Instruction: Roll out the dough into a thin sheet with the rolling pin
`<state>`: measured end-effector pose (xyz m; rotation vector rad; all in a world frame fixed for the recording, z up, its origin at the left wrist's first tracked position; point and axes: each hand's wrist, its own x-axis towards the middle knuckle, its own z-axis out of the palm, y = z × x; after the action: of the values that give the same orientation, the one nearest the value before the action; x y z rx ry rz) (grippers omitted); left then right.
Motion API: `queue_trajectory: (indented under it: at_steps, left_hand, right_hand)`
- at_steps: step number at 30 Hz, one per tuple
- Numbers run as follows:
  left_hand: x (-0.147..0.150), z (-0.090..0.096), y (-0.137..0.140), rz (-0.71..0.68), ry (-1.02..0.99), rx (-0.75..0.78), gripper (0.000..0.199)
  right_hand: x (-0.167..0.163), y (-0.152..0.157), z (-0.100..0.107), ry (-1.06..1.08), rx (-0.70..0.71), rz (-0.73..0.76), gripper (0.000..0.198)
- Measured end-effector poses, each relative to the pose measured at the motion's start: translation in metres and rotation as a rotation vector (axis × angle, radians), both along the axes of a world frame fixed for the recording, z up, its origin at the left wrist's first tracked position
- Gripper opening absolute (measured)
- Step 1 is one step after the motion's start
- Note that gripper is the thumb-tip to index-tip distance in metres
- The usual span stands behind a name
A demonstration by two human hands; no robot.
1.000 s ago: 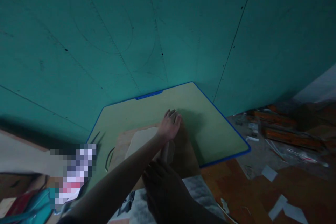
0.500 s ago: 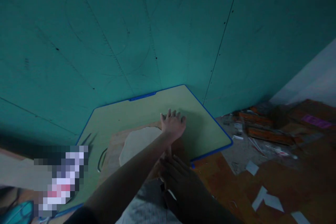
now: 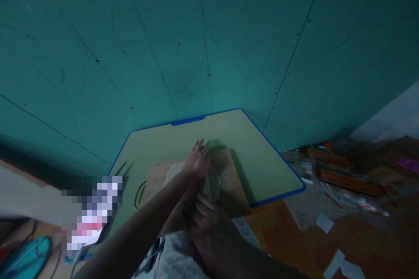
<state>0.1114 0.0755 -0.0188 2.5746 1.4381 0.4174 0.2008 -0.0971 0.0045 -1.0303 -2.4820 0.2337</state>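
A pale, flat sheet of dough (image 3: 214, 185) lies on a wooden board (image 3: 240, 198), partly covered by my hands and left forearm. My left hand (image 3: 198, 161) is over the middle of the dough, palm down, fingers stretched towards the wall. Nearer my body, my right hand (image 3: 203, 218) sits at the near side of the board, its fingers curled in. What lies beneath both palms is hidden, so I cannot make out anything held there. A curved metal handle (image 3: 139, 194) shows at the board's left edge.
The board rests on a pale table (image 3: 262, 170) with a blue rim, set against a green wall (image 3: 229, 52). A blurred-out packet (image 3: 98, 213) is at the table's left. Wooden pieces (image 3: 340, 178) and paper scraps (image 3: 324, 222) litter the floor at right. A turquoise object (image 3: 29, 257) is lower left.
My left hand has shifted left across the dough, uncovering the right part of the dough and board. My right hand has moved slightly left and its fingers are more curled. The view has turned slightly left.
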Motion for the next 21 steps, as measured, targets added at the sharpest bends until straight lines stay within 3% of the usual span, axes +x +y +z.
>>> queue_trajectory:
  at_steps: [4, 9, 12, 17, 21]
  left_hand:
    - [0.036, 0.002, -0.001, -0.077, 0.023, 0.045, 0.042]
    - [0.077, 0.017, -0.013, 0.092, -0.006, 0.007, 0.040]
    - [0.085, 0.025, -0.019, 0.091, 0.007, -0.001, 0.036]
    - [0.048, 0.021, -0.020, 0.031, 0.019, -0.015, 0.034]
    - [-0.013, 0.013, -0.021, 0.011, 0.078, 0.044, 0.040]
  right_hand:
    - [0.028, -0.010, -0.011, 0.024, -0.058, -0.092, 0.052]
    - [0.055, -0.024, -0.020, 0.073, -0.029, -0.260, 0.051]
    - [0.060, -0.026, -0.018, 0.097, -0.035, -0.303, 0.050]
    - [0.042, -0.022, -0.017, 0.072, -0.066, -0.298, 0.034]
    - [0.019, -0.012, -0.020, 0.058, 0.017, -0.096, 0.023]
